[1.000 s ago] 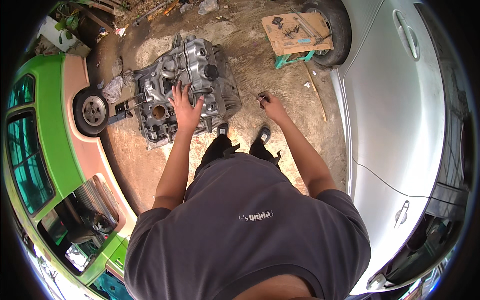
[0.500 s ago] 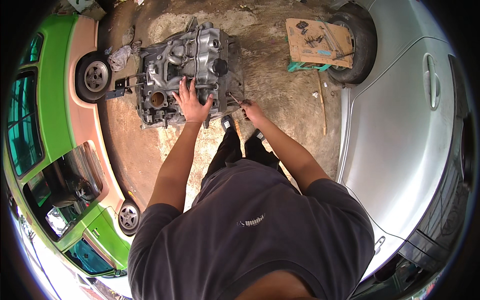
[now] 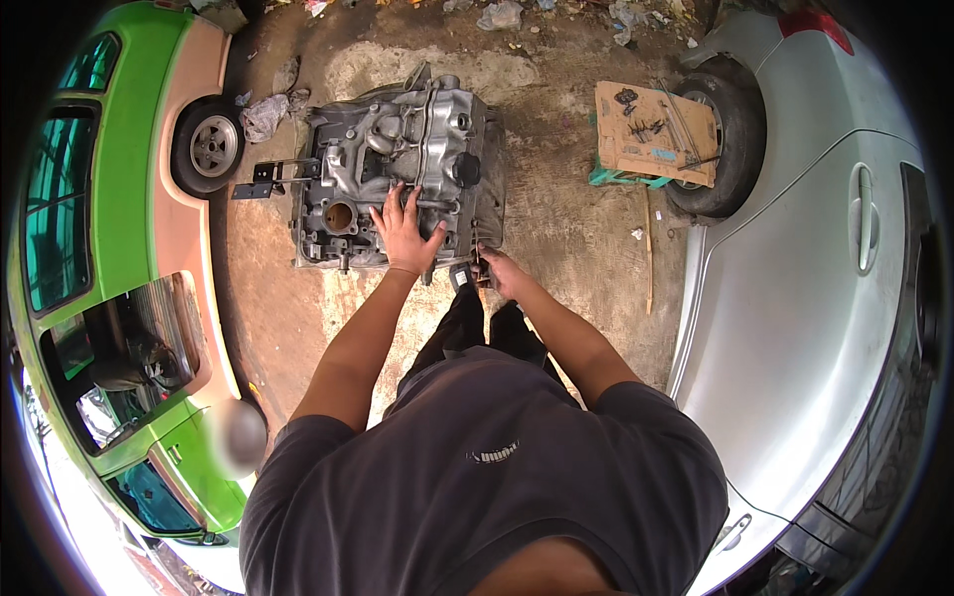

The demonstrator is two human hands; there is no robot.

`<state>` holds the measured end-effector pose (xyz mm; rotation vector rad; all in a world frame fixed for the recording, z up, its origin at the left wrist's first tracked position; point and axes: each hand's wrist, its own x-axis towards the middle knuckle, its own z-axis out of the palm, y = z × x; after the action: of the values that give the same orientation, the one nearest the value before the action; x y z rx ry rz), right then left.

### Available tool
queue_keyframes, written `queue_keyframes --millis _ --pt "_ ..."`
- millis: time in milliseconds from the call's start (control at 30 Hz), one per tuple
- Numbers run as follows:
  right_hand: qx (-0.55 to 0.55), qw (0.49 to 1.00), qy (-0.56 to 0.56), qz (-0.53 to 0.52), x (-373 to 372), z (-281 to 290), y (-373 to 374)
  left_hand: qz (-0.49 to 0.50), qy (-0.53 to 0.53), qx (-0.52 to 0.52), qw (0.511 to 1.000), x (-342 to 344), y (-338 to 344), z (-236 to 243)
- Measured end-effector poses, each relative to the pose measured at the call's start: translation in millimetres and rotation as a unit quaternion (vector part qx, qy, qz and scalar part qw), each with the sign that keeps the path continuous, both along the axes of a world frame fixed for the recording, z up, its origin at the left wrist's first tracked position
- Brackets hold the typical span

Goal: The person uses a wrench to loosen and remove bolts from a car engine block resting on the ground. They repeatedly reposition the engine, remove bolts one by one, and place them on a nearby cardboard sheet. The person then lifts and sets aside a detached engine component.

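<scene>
On the ground (image 3: 571, 253), nearer its left edge, we have one engine (image 3: 386, 149), topside up, its one silver cover (image 3: 445, 139) pointing its long axis away from us, our left hand (image 3: 403, 238) spread unclenched across the near part, our right hand (image 3: 504, 274) grasping one slim tool (image 3: 476, 243) by the near right corner.
</scene>
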<state>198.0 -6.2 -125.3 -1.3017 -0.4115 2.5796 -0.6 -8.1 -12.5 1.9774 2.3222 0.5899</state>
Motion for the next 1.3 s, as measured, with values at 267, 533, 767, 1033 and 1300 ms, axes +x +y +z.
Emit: queue_keyframes --millis 267,533,767,1033,1300 --pt "0.284 0.946 -0.15 0.053 11.5 -27.2 23.1 -0.008 -0.018 0.01 1.0 0.7 -0.6 2.3" --pt "0.482 0.831 -0.224 0.161 28.9 -22.4 61.9 -0.004 -0.02 -0.008 1.0 2.2 -0.6 7.5" --pt "0.647 0.565 -0.316 0.404 30.5 -0.4 119.0 -0.011 -0.03 0.0 1.0 1.1 -1.4 7.0" --pt "0.754 0.378 -0.314 0.435 32.9 67.2 147.0 -0.014 -0.037 -0.002 0.999 0.7 -1.7 8.0" --pt "0.673 0.529 -0.394 0.334 63.7 71.5 78.5 -0.017 -0.035 0.003 0.999 -0.5 -4.8 7.7"
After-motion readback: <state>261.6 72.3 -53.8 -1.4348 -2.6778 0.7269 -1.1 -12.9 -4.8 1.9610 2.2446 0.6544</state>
